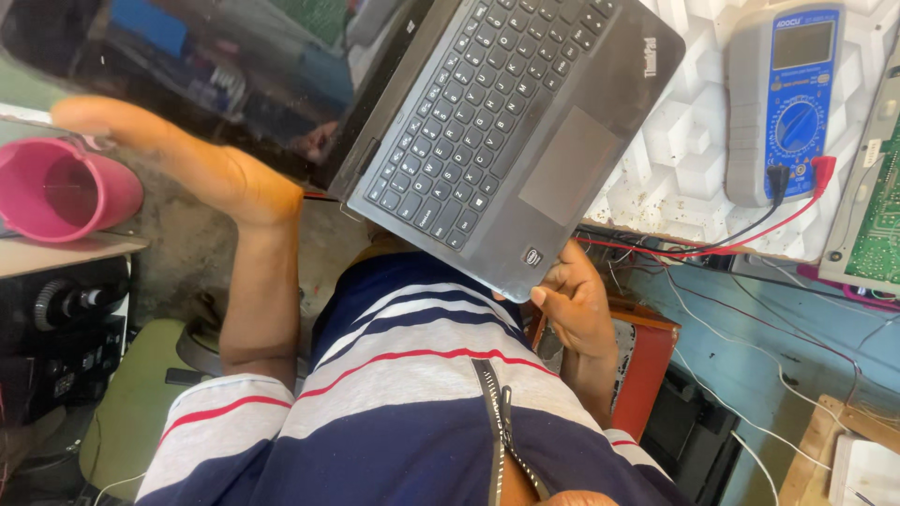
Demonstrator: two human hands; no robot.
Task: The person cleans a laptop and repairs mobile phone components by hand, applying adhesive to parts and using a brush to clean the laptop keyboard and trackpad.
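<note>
I hold an open dark grey laptop in front of my chest, tilted, with keyboard and touchpad facing me. Its dark glossy screen stretches to the upper left and shows reflections. My left hand lies flat with fingers straight along the lower edge of the screen lid, propping it. My right hand grips the base's near corner from below, thumb on the rim. My striped shirt with a zip fills the bottom.
A pink cup lies on a shelf at left, above black equipment. A grey and blue multimeter with red and black leads rests on a white textured panel. A green circuit board, loose wires and a red box are at right.
</note>
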